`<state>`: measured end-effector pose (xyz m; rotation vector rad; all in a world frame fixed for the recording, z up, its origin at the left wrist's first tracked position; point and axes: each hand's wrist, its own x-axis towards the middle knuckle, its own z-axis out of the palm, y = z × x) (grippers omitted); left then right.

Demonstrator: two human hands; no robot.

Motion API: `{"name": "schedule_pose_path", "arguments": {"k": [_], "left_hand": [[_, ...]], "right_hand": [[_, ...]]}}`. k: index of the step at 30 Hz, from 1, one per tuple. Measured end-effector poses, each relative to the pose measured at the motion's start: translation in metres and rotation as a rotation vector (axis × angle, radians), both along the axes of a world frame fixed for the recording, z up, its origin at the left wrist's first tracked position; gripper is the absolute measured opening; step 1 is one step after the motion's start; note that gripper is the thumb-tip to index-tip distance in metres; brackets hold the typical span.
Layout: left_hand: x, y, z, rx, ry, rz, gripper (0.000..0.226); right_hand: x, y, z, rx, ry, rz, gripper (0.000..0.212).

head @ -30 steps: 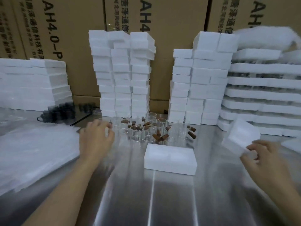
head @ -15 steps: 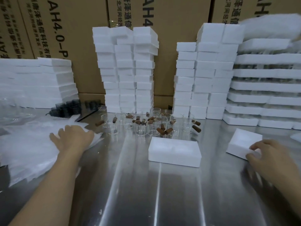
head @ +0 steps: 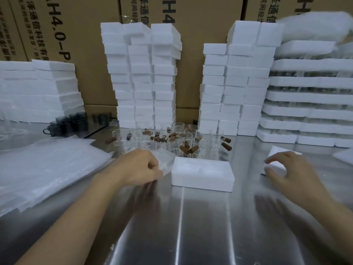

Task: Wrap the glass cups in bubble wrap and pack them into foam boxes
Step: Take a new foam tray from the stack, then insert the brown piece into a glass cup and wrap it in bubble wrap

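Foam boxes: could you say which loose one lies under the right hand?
The small foam box at far right, beneath the right hand; the larger central box lies clear of it.

Clear glass cups [head: 172, 139] stand clustered behind a closed white foam box [head: 202, 174].

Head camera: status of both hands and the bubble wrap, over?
Left hand grips a clear bubble wrap sheet. Right hand on a small white foam block, grip unclear. Clear glass cups unwrapped, behind the white rectangular foam box.

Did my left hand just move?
Yes. The left hand, gripping a bubble wrap sheet, went right from the wrap pile to beside the foam box.
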<state>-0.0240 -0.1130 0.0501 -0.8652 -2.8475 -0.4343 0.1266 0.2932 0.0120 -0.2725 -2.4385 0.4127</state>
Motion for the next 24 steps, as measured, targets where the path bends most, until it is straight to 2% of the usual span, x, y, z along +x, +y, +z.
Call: {"name": "schedule_pose_path", "arguments": {"k": [2, 4, 6, 7, 9, 10, 12, 13, 16, 19, 22, 24], "left_hand": [[-0.001, -0.001, -0.001, 0.070, -0.056, 0.001, 0.031], [-0.005, 0.001, -0.002, 0.182, 0.003, 0.036, 0.021], [-0.007, 0.003, -0.006, 0.199, 0.080, 0.036, 0.018], [-0.008, 0.003, -0.009, 0.157, 0.058, 0.010, 0.025], [-0.010, 0.002, -0.018, 0.027, -0.091, -0.031, 0.044], [-0.012, 0.002, -0.023, -0.042, -0.150, -0.034, 0.046], [-0.019, 0.001, -0.030, -0.093, -0.117, -0.011, 0.029], [-0.024, 0.000, -0.031, -0.045, -0.047, 0.019, 0.022], [-0.032, -0.002, -0.030, 0.179, 0.157, 0.142, 0.027], [-0.041, -0.009, -0.034, 0.297, 0.233, 0.253, 0.010], [-0.053, -0.015, -0.043, 0.296, 0.169, 0.326, 0.039], [-0.059, -0.016, -0.042, 0.314, 0.193, 0.379, 0.041]], "right_hand": [[0.002, -0.020, 0.001, -0.035, -0.016, 0.186, 0.022], [0.001, -0.040, -0.002, 0.015, -0.079, 0.326, 0.038], [-0.002, -0.053, -0.009, 0.077, -0.205, 0.374, 0.050], [-0.004, -0.056, -0.012, 0.101, -0.257, 0.378, 0.053], [-0.006, -0.058, -0.014, 0.095, -0.266, 0.363, 0.050], [-0.007, -0.057, -0.014, 0.078, -0.234, 0.347, 0.046], [-0.008, -0.050, -0.011, 0.057, -0.152, 0.309, 0.042], [-0.008, -0.046, -0.008, 0.045, -0.118, 0.291, 0.046], [-0.005, -0.038, -0.003, 0.008, -0.074, 0.256, 0.054], [-0.005, -0.040, -0.003, 0.010, -0.069, 0.270, 0.052], [-0.006, -0.044, -0.004, 0.042, -0.099, 0.281, 0.045], [-0.007, -0.047, -0.003, 0.065, -0.110, 0.289, 0.040]]}}
